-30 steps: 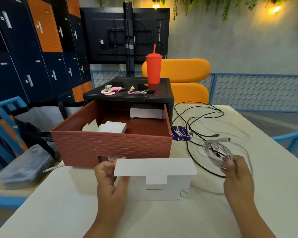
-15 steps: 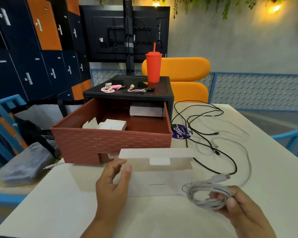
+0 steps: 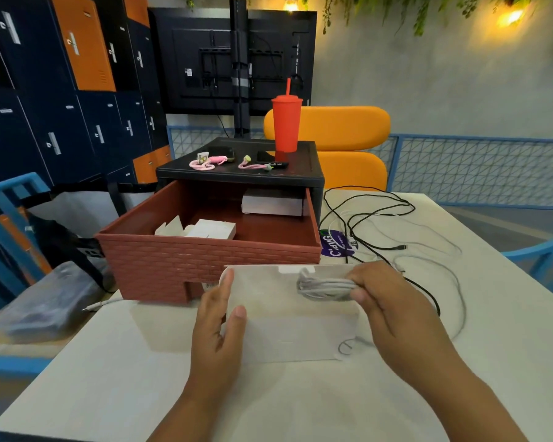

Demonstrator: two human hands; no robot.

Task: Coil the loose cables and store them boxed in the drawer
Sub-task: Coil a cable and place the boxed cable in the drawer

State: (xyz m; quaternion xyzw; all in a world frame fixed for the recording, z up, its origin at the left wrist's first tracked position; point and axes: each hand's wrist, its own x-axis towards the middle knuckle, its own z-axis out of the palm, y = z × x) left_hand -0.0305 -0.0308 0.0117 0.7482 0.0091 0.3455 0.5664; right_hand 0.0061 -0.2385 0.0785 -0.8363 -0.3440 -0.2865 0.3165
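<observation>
1. The table [image 3: 109, 362] is lying pale and bare under both hands, running out ahead of them and to either side.
2. The drawer [image 3: 205, 260], brick-red with a brick pattern on its front wall, is standing pulled open just beyond the left hand's fingertips. A closed white carton [image 3: 272, 204] is sitting at its back and a smaller white carton [image 3: 213, 229] nearer its front.
3. The white box [image 3: 284, 323] is sitting on the table between the two hands, open, with its lid flap standing up on the far side and the tuck tab showing at the flap's top edge.
4. The loose cables [image 3: 401, 247], black and thin white, are sprawling in uneven loops on the table beyond and to the right of the right hand.
5. The left hand [image 3: 217, 323] is lying open, fingers straight against the box's left end and the thumb resting on its near face.
6. The right hand [image 3: 393, 304] is gripping the coiled white cable [image 3: 323, 285], fingers and thumb curled round one end of the bundle.
7. The coiled white cable is showing as a flat, tight bundle of several pale grey-white turns, sticking out leftward from the right hand's fingertips over the open box, in front of the lid flap.
</observation>
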